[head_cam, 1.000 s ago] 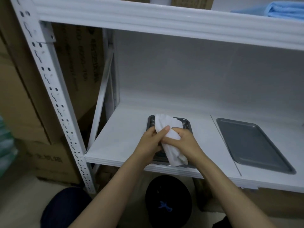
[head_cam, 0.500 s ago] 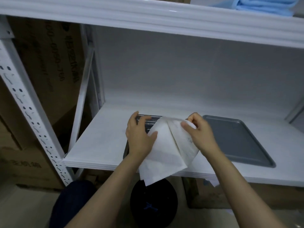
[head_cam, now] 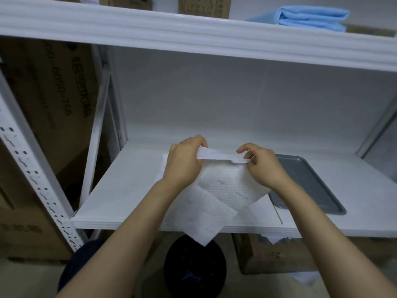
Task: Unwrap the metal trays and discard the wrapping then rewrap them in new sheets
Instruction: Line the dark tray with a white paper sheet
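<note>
One white sheet (head_cam: 217, 190), top edge clamped between fingers of left hand (head_cam: 183, 162) and right hand (head_cam: 263, 166), one metal tray (head_cam: 309, 181) just right on shelf (head_cam: 120, 190).

Bare forearms (head_cam: 129, 233) above dark navy trousers (head_cam: 82, 262).

the sheet (head_cam: 221, 190) was white, pressed with a faint quilted grid and marked with a few pale purple smudges. the tray (head_cam: 309, 181) was plain dull grey. the shelf (head_cam: 129, 190) was white, and the rack post (head_cam: 32, 168) white with rows of dark holes. the folded cloth (head_cam: 311, 18) was light blue. the cardboard boxes (head_cam: 53, 93) were brown with dark print. the round bin (head_cam: 193, 269) was black with a small blue mark.
</note>
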